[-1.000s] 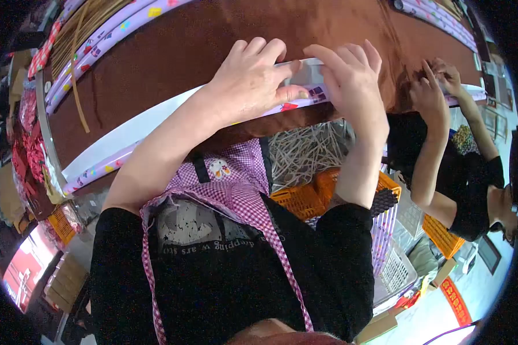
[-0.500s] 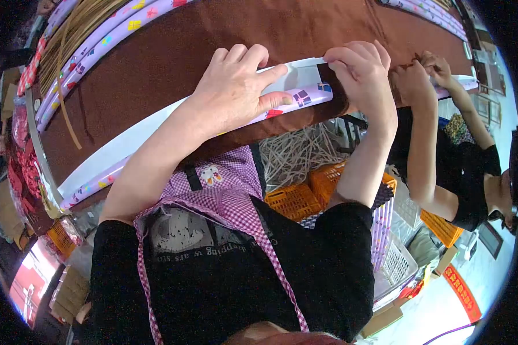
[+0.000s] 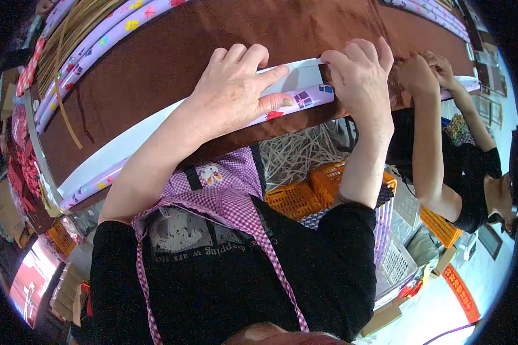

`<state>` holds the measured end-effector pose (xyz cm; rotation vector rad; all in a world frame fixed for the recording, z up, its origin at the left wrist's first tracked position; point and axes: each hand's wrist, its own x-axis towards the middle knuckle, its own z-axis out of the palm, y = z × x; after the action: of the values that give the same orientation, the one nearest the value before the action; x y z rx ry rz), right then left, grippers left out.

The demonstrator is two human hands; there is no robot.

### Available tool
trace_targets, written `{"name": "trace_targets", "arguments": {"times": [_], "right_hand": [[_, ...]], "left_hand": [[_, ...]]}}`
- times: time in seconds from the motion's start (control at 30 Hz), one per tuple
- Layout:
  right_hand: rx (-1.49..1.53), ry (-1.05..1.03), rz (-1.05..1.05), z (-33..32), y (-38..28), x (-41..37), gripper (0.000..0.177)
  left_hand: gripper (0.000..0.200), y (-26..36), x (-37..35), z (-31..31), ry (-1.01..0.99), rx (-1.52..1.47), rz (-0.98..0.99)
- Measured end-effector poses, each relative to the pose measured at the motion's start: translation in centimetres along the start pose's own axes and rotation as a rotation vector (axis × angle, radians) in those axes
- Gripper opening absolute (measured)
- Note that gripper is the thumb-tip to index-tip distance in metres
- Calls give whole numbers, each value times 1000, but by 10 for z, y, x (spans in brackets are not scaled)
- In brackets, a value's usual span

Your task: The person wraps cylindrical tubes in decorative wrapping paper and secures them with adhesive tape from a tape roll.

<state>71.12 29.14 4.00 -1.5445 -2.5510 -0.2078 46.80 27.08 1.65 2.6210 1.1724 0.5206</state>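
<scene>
A long sheet of lilac wrapping paper (image 3: 301, 99) printed with gift boxes lies along the near table edge, partly rolled, its white underside (image 3: 121, 138) facing up. My left hand (image 3: 230, 92) presses on it, thumb stretched along the printed roll and index finger over the white side; the other fingers are bent. At the paper's right end, my right hand (image 3: 360, 72) pinches the far edge between thumb and fingers. Its little finger sticks up. Whether a thin strip is also in that pinch cannot be made out.
On the brown tabletop (image 3: 305, 29), printed rolls (image 3: 106, 43) and a bundle of thin brown sticks (image 3: 77, 37) lie at the back left. A co-worker's hands (image 3: 423, 75) work close on my right. Orange baskets (image 3: 293, 201) and shredded white strips (image 3: 299, 149) are below the edge.
My right hand has shifted slightly and turned a little, still pinching the paper's edge. The left hand stays almost in place. The co-worker's hands have moved slightly.
</scene>
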Motion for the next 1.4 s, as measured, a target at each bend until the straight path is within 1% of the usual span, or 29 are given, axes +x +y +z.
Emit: {"name": "trace_targets", "arguments": {"times": [0.17, 0.27, 0.33, 0.37, 0.43, 0.57, 0.67, 0.83, 1.07, 1.13, 1.23, 1.37, 1.4], "right_hand": [[-11, 17, -15, 3, -1, 1, 15], [35, 24, 22, 3, -5, 2, 14], [45, 10, 57, 2, -8, 3, 20], [45, 10, 55, 2, -12, 5, 20], [-68, -35, 122, 4, -19, 10, 28], [-50, -19, 155, 8, -20, 9, 29], [-44, 4, 177, 9, -19, 7, 28], [-12, 3, 225, 10, -18, 5, 20], [-13, 72, 250, 18, -19, 0, 19], [0, 91, 260, 21, -20, 0, 19], [6, 118, 270, 22, -24, -3, 18], [4, 169, 289, 28, -24, -6, 16], [13, 189, 289, 29, -24, -6, 16]], "left_hand": [[44, 1, 1, 0, 3, -6, -6], [43, 0, 1, 0, -13, -3, -9], [44, -1, 0, 2, 18, 14, 8], [44, -1, 0, 2, 19, 15, 7], [44, 0, 0, 2, 6, 15, 2], [43, 0, 0, 3, 36, 30, 8], [42, 1, 0, 3, 20, 26, -8], [43, 1, 1, 3, 1, 30, -20], [42, 2, 2, 0, 5, -3, -20], [43, 4, 3, -4, -51, -12, -65], [44, 12, 6, -6, -67, 38, -91], [43, 30, 25, 7, 13, 101, -72], [40, 33, 29, 14, 37, 73, -67]]}}
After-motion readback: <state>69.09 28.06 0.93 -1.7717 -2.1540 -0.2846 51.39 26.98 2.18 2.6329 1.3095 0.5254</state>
